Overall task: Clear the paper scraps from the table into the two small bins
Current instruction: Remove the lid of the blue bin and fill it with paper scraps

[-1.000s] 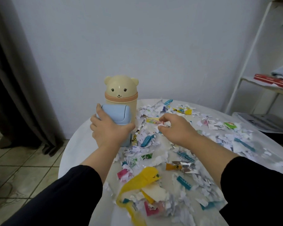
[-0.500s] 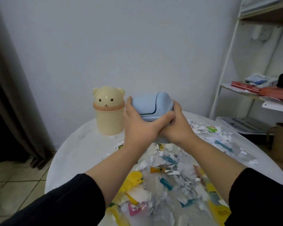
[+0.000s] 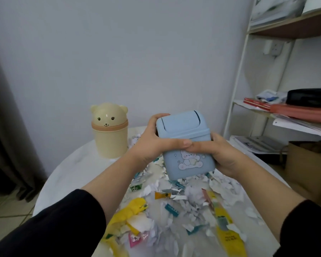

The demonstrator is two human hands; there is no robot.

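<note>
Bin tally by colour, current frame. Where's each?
pale blue plastic swing-lid bin: 1, gripped by left hand and right hand over the paper scraps
beige bear-shaped plastic bin: 1, upright on the white round table
Total: 2 bins

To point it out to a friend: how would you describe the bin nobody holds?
Start at the round white table. At its far left, beside the paper scraps, stands the cream bin. Unlike the blue bin gripped by the left hand and right hand, its lid is a bear's head.
</note>
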